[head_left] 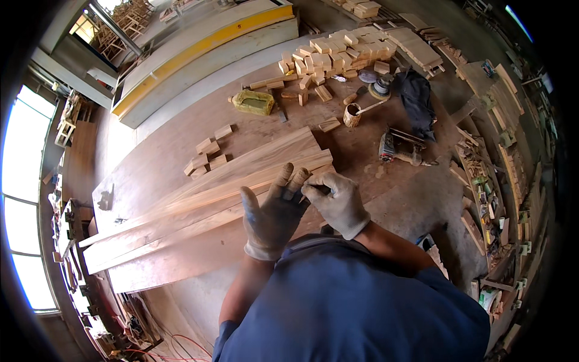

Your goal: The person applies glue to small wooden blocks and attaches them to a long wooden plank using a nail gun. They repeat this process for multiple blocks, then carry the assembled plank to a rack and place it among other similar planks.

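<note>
Both hands wear pale, dirty work gloves and meet in front of my chest. My left hand (271, 218) is raised with its fingers stretched out and apart, its glove darkly stained. Against its outer fingers, my right hand (339, 202) is closed in a pinch; whatever lies between those fingertips is too small or hidden to make out. Just beyond the hands, long wooden boards (235, 171) lie side by side on the brown worktable (160, 155), running off to the left.
Small wood blocks (205, 149) sit behind the boards. Farther back are a yellowish plastic bottle (253, 102), a glue pot (351, 116) with a stick in it, and a large block pile (332, 54). A nail gun (401, 148) and dark cloth (415, 99) lie right.
</note>
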A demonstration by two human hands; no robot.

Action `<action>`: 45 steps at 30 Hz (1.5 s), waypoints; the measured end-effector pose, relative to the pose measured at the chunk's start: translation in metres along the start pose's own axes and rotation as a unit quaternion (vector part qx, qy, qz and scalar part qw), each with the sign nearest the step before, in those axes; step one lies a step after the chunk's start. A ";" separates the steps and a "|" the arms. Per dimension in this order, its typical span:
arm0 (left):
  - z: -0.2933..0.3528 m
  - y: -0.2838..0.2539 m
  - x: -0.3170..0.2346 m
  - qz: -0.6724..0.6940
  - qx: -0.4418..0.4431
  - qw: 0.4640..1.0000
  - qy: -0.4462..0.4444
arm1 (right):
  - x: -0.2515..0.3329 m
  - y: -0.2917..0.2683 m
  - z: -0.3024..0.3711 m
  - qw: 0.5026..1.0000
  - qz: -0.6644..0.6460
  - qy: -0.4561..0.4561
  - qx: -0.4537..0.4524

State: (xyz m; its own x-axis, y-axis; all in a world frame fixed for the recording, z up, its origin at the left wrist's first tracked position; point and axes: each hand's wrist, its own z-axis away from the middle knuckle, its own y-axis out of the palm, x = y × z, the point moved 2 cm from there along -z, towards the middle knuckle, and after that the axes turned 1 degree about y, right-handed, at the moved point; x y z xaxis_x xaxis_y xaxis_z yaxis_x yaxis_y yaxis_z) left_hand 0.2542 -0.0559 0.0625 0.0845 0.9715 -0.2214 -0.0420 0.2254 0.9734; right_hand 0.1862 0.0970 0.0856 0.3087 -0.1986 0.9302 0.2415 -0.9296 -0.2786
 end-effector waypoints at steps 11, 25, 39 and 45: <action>0.006 -0.008 -0.004 -0.262 0.029 0.961 0.079 | 0.005 0.015 -0.006 0.989 0.089 -0.094 -0.075; 0.019 0.001 -0.026 -0.499 -0.089 0.859 0.072 | -0.009 0.042 0.003 0.997 0.052 0.004 -0.051; 0.005 0.003 -0.014 -0.787 -0.052 0.528 0.315 | -0.020 0.047 0.009 0.988 -0.072 0.136 -0.014; 0.003 -0.004 -0.012 -0.815 -0.029 0.466 0.344 | -0.024 0.047 0.011 0.955 -0.182 0.232 0.018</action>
State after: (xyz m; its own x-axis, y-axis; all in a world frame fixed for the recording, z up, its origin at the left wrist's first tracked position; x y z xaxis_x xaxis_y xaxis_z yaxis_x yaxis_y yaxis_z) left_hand 0.2562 -0.0683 0.0611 -0.2880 -0.7043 -0.6489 -0.5090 0.6865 -0.5193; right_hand 0.1998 0.0618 0.0479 -0.2410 0.0107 0.9705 0.2890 -0.9538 0.0823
